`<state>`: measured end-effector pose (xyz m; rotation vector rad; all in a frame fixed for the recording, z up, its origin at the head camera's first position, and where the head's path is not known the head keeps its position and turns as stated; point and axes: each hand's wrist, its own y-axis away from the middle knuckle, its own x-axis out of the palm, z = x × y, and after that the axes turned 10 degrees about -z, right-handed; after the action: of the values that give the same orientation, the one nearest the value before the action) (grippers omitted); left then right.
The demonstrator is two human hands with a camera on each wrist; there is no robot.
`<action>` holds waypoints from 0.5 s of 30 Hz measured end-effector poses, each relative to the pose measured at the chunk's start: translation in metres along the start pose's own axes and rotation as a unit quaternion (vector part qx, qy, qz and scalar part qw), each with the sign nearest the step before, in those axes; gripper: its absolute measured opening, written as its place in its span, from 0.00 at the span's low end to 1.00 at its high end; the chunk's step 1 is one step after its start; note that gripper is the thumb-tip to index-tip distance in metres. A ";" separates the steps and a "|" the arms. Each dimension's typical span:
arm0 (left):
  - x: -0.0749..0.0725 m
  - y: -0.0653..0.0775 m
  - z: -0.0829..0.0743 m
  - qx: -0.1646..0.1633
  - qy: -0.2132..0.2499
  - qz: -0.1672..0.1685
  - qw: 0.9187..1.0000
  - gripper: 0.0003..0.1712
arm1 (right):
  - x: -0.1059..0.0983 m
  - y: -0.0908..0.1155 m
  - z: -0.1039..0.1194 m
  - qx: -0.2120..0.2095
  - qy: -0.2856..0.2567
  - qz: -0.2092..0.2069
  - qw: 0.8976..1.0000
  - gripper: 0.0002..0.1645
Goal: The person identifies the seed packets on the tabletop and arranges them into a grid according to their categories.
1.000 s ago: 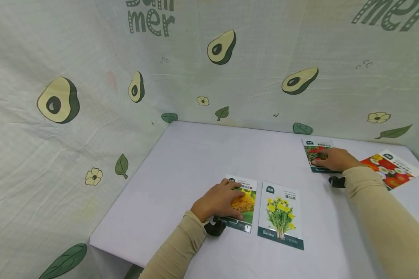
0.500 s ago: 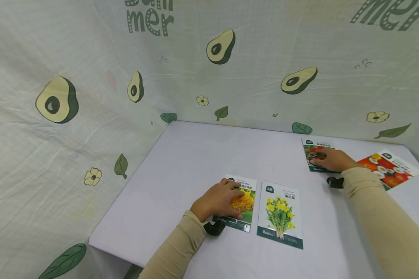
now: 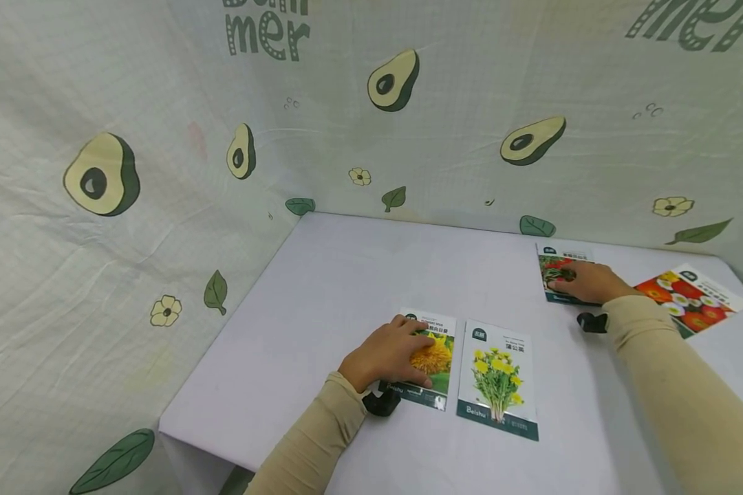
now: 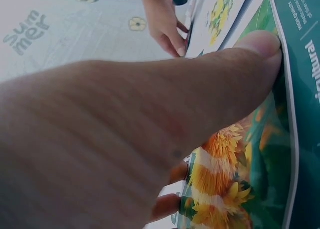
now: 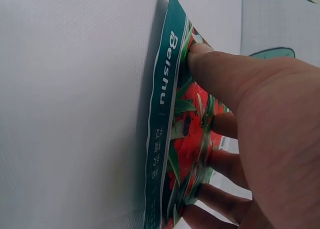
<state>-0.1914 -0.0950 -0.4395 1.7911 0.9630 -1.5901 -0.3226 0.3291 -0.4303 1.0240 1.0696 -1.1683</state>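
In the head view my left hand (image 3: 386, 354) rests with spread fingers on a seed packet with a shaggy orange sunflower (image 3: 441, 361). In the left wrist view, the thumb (image 4: 255, 51) lies across that packet's lower part. Far to the right, my right hand (image 3: 597, 283) touches a packet with red flowers (image 3: 547, 271) near the table's back edge. Up close in the right wrist view, thumb and fingers are spread over the red picture, and the green "Beishu" strip (image 5: 162, 104) is uncovered. Both hands hide part of their packets.
A dandelion packet (image 3: 498, 378) lies just right of the sunflower one. Beside the right forearm, a tilted packet with red, white and yellow flowers (image 3: 693, 299) is partly covered by the sleeve. A printed avocado cloth (image 3: 446, 172) hangs behind the white table (image 3: 359, 268).
The red-flower packet's lower edge has shifted slightly left along with my right hand. My left hand and the other packets stay where they were.
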 end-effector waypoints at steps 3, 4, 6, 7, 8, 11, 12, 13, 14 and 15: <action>0.001 0.000 0.000 0.004 0.000 -0.002 1.000 0.44 | -0.001 0.000 0.001 -0.001 0.002 0.001 1.000 0.49; 0.001 0.000 0.001 0.005 0.001 -0.002 1.000 0.44 | -0.001 0.001 0.002 -0.001 0.001 0.001 1.000 0.49; 0.001 -0.001 0.001 0.005 0.001 -0.002 1.000 0.44 | 0.000 0.000 0.002 0.000 -0.002 0.001 1.000 0.49; 0.001 -0.001 0.001 0.004 0.000 -0.001 1.000 0.44 | 0.000 0.000 0.002 0.000 -0.002 0.001 1.000 0.49; 0.001 -0.001 0.001 0.004 0.000 -0.001 1.000 0.43 | 0.001 -0.001 0.002 0.000 -0.003 0.000 1.000 0.50; 0.000 0.000 0.000 0.004 -0.001 -0.001 1.000 0.43 | 0.001 -0.001 0.003 0.000 -0.003 -0.001 1.000 0.50; 0.000 0.000 0.000 0.004 -0.002 -0.001 1.000 0.43 | 0.001 -0.001 0.004 0.001 -0.003 0.000 1.000 0.50; 0.000 0.000 0.000 0.004 -0.002 -0.001 1.000 0.44 | 0.001 -0.002 0.005 0.001 -0.003 0.001 1.000 0.50; 0.000 0.000 0.000 0.005 -0.002 -0.002 1.000 0.44 | 0.000 -0.001 0.006 0.001 -0.002 0.001 1.000 0.50; 0.000 0.000 0.000 0.005 -0.003 -0.002 1.000 0.44 | 0.000 -0.002 0.007 0.001 -0.001 0.003 1.000 0.50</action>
<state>-0.1911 -0.0948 -0.4391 1.7911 0.9571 -1.6045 -0.3235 0.3222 -0.4291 1.0264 1.0638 -1.1664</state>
